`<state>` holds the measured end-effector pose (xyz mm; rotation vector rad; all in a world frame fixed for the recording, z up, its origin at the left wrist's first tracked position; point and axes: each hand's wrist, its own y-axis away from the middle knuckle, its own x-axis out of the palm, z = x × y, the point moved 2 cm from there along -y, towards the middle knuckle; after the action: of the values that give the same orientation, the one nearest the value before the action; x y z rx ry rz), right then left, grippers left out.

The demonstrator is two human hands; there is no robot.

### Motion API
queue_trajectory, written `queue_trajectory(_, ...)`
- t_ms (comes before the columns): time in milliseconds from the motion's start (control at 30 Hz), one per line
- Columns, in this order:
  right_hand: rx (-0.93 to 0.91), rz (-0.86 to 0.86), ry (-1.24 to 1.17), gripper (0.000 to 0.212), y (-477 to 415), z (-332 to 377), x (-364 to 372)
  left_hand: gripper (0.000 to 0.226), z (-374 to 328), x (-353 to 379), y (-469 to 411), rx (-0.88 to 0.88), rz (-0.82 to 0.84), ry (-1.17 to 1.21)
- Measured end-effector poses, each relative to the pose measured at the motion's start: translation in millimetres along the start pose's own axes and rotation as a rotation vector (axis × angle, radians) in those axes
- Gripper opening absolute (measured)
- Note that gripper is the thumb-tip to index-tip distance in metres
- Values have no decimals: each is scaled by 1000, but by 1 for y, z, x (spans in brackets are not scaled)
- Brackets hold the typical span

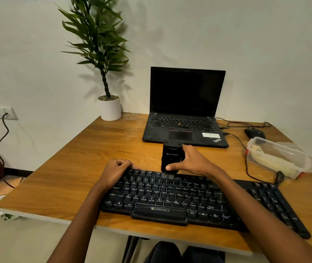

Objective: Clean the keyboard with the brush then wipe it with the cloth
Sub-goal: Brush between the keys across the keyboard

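Left grip (115, 172) curled in a fist; right grip (193, 162) clasps the brush (171, 156) between thumb and fingers.

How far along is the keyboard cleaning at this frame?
Done: nothing can be confirmed as finished. In hand: brushing. The right hand grips the brush upright, bristles on the top row of the keyboard, left of centre; the left hand rests curled on its far-left corner. Left: the remaining rows, then the wipe with the cloth, which is not clearly visible anywhere.
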<state>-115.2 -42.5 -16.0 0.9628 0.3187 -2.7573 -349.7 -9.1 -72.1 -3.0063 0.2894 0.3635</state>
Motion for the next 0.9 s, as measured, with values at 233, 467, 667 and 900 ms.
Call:
queue_trajectory(233,0,-26,-60,53,-2,6,3,28,0,1,-1,3,0,21)
queue_trajectory(467,0,-88,9,52,-5,4,1,27,-1,0,0,12,-2,15)
queue_trajectory(667,-8,8,-15,57,-6,7,7,31,-3,0,1,16,-2,17)
queue_trajectory(900,-20,9,-30,57,-10,13,11,28,-3,0,2,14,-5,20)
